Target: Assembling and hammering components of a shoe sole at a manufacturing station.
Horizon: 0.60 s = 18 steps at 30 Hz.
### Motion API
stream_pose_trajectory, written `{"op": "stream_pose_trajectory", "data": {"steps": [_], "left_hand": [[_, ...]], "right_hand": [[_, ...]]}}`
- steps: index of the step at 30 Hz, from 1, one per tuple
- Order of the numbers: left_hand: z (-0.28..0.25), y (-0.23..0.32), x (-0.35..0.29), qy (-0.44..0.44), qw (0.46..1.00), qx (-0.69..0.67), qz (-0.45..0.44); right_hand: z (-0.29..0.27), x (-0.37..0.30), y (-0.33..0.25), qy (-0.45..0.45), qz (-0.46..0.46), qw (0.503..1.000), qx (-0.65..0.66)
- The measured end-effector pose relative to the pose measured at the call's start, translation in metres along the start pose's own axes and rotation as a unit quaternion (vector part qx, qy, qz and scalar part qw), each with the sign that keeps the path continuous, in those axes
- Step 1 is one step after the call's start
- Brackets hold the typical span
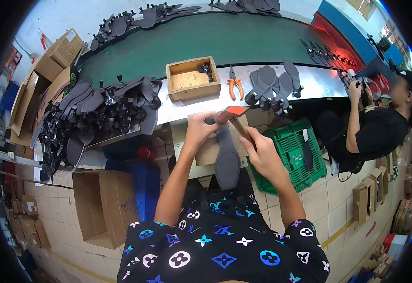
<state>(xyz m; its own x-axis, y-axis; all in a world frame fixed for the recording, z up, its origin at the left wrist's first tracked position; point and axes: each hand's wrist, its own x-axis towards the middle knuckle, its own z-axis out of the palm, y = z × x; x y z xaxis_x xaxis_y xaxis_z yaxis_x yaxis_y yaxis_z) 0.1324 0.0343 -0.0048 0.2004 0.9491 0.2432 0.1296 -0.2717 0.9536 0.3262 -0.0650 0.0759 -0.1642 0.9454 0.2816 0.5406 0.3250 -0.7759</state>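
In front of my lap hangs a dark grey shoe sole (227, 166), its wide toe end toward me. My left hand (200, 129) is closed on its far, narrow end, thumb and fingers pinching it. A hammer (239, 123) with an orange-red head and a wooden handle is gripped in my right hand (262, 152). The hammer head lies over the sole's far end, close to my left fingers, and covers that end; I cannot tell whether they touch. Behind the hands, orange-handled pliers (235, 87) rest on the metal bench edge (187, 109).
A wooden box (194, 87) with small black parts stands beside the pliers. Heeled soles pile up at left (100, 106) and in a smaller group (274, 85) at right. A green conveyor belt (177, 37) runs behind. A green crate (290, 155) and a seated co-worker (380, 122) are at right.
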Motion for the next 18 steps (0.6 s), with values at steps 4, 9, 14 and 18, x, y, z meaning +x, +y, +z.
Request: {"op": "stream_pose_trajectory", "data": {"steps": [4, 9, 14, 18], "left_hand": [[-0.001, -0.012, 0.000, 0.022, 0.999, 0.030, -0.009], [-0.001, 0.000, -0.002, 0.000, 0.999, 0.041, -0.024], [-0.012, -0.006, -0.013, -0.018, 0.986, 0.165, 0.020], [-0.013, 0.002, -0.026, -0.059, 0.944, 0.323, 0.032]], "right_hand": [[-0.007, -0.003, -0.022, 0.018, -0.026, 0.999, 0.010], [0.003, -0.005, 0.000, -0.018, 0.016, 0.999, -0.027], [-0.017, -0.002, -0.020, 0.047, -0.051, 0.997, -0.026], [-0.040, -0.017, -0.059, 0.182, -0.168, 0.934, 0.258]]}}
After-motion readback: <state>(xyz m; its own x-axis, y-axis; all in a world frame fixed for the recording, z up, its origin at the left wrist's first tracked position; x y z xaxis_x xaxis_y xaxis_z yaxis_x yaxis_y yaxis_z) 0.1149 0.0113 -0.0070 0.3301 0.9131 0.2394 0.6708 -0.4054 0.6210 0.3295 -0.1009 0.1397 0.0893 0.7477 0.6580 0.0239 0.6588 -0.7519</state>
